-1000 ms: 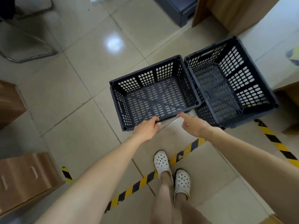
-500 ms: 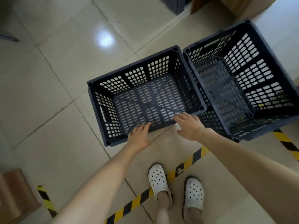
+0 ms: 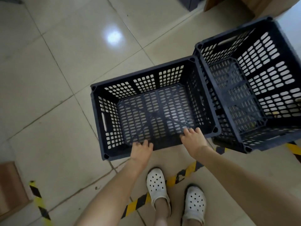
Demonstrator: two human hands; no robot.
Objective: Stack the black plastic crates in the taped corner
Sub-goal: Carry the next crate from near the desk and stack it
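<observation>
Two black perforated plastic crates sit side by side on the tiled floor. The near crate (image 3: 104, 121) lies in front of me and is empty. My left hand (image 3: 141, 150) curls over its near rim left of centre. My right hand (image 3: 193, 139) grips the same rim nearer the right corner. The second crate (image 3: 275, 51) stands to the right, touching the first, taller in view, with its near corner over the yellow-black floor tape (image 3: 187, 173).
My two feet in white clogs (image 3: 156, 186) stand just behind the tape line. A cardboard box (image 3: 11, 185) sits at the left edge beside another tape strip (image 3: 38, 199). Wooden furniture (image 3: 236, 4) stands behind the right crate.
Both hands went from touching the near rim to curling over it. The view has dropped closer to the crates, and the near crate now sits nearer my feet.
</observation>
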